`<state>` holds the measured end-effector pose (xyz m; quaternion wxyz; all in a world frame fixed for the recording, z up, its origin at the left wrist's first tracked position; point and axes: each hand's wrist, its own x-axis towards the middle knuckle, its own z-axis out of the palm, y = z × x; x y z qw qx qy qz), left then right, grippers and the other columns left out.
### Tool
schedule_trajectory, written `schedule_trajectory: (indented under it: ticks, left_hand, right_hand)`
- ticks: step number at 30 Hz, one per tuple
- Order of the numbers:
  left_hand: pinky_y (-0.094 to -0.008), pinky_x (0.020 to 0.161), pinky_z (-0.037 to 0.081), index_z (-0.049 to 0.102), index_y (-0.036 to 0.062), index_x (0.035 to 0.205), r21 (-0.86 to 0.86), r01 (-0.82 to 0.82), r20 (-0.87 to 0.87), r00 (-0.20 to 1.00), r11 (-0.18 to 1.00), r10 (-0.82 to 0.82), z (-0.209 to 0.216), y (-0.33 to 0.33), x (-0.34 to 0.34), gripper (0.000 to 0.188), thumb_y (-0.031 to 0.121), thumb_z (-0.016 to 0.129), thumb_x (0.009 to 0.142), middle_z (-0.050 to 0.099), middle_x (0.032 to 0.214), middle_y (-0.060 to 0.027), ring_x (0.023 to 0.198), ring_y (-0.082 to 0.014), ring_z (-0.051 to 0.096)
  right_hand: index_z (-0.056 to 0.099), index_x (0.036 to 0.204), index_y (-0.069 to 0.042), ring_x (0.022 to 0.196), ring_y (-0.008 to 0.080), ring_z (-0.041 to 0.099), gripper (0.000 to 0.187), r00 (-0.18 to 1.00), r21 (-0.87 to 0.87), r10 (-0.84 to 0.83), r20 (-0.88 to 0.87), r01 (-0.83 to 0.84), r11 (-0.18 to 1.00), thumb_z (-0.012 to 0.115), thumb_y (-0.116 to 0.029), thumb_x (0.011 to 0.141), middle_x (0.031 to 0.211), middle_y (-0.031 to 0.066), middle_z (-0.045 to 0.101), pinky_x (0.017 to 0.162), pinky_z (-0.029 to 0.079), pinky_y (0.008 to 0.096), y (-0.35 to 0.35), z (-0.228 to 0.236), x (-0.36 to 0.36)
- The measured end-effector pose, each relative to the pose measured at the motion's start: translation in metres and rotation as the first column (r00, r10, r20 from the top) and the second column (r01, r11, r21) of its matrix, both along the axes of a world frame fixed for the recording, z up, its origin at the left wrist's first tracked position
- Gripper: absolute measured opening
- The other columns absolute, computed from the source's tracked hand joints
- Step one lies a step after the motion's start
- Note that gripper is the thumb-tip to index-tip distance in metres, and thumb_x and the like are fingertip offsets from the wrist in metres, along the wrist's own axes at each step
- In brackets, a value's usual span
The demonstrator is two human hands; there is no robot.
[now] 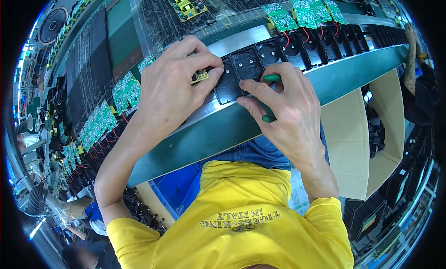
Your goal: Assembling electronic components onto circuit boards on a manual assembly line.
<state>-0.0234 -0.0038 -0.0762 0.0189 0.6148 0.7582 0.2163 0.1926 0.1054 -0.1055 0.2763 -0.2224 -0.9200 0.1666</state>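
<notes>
My left hand (174, 80) is closed, with a small circuit board (200, 77) with yellow parts showing between its thumb and index finger. Its fingertips meet at the left edge of a shallow black plastic case (227, 85). Most of that board is hidden by the hand. Over the right side of the same case, my right hand (288, 101) brings thumb and index finger close together. A tool with two green handles (272, 77) is tucked in its palm, and the tool's jaws do not show. Another black case (247, 62) with small metal contacts adjoins on the right.
The row of black cases (293, 48) continues right along a metal rail. Green boards with red wires (281, 18) lie behind it; more (100, 122) lie left. A yellow-part board (187, 6) rests on the far mat. A cardboard box (346, 139) stands at right, near another person's arm (410, 64).
</notes>
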Motion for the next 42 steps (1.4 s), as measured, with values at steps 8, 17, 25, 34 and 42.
schedule_trajectory:
  ticks: [8,17,25,34,42]
  left_hand:
    - [-0.0372,0.073,0.058,0.084,0.0119,0.097,0.006,0.038,-0.067,0.997,0.999,-0.037,0.001,0.002,0.000,0.008,0.018,0.083,0.100,0.070,0.109,0.0024,0.091,-0.0208,0.070]
    - [-0.0355,0.069,0.057,0.084,0.0122,0.094,0.083,0.109,-0.223,0.971,0.991,-0.088,-0.005,0.010,0.008,0.004,0.016,0.084,0.097,0.067,0.111,0.0002,0.089,-0.0209,0.069]
    - [-0.0356,0.067,0.057,0.084,0.0119,0.094,0.018,0.063,-0.239,0.969,0.998,-0.057,0.002,0.001,0.009,0.005,0.016,0.084,0.095,0.064,0.111,-0.0041,0.088,-0.0222,0.068]
    - [-0.0405,0.068,0.058,0.084,0.0115,0.095,-0.061,-0.013,-0.126,0.992,0.998,0.005,-0.001,0.002,0.007,0.010,0.021,0.081,0.096,0.063,0.110,-0.0072,0.092,-0.0263,0.069]
    - [-0.0419,0.070,0.055,0.083,0.0157,0.097,-0.034,-0.040,-0.104,0.994,0.999,0.037,-0.007,0.004,0.008,0.008,0.024,0.080,0.094,0.063,0.109,-0.0047,0.096,-0.0268,0.070]
  right_hand:
    - [0.091,0.112,-0.014,0.095,0.0230,0.062,0.024,1.000,-0.013,0.002,-0.003,-0.002,1.000,0.097,-0.017,0.089,0.121,0.0058,0.067,0.083,0.056,0.0354,0.000,0.000,0.000]
    - [0.089,0.121,-0.015,0.094,0.0216,0.062,0.037,1.000,0.013,0.016,-0.004,-0.015,1.000,0.100,-0.016,0.086,0.120,0.0055,0.068,0.082,0.055,0.0338,0.002,0.000,0.001]
    - [0.071,0.149,-0.005,0.086,0.0152,0.058,0.048,0.736,-0.548,0.158,-0.658,-0.613,0.569,0.068,-0.040,0.116,0.103,0.0067,0.069,0.075,0.046,0.0270,0.024,0.042,-0.025]
    - [0.069,0.118,-0.007,0.076,0.0139,0.048,0.045,0.552,-0.571,-0.162,-0.818,-0.746,0.342,0.043,-0.044,0.124,0.092,0.0034,0.059,0.069,0.040,0.0309,0.028,0.015,-0.097]
    - [0.062,0.107,-0.010,0.074,0.0127,0.041,0.037,0.618,-0.658,-0.225,-0.753,-0.723,0.213,0.044,-0.037,0.124,0.086,0.0005,0.050,0.067,0.034,0.0302,0.024,0.019,-0.107]
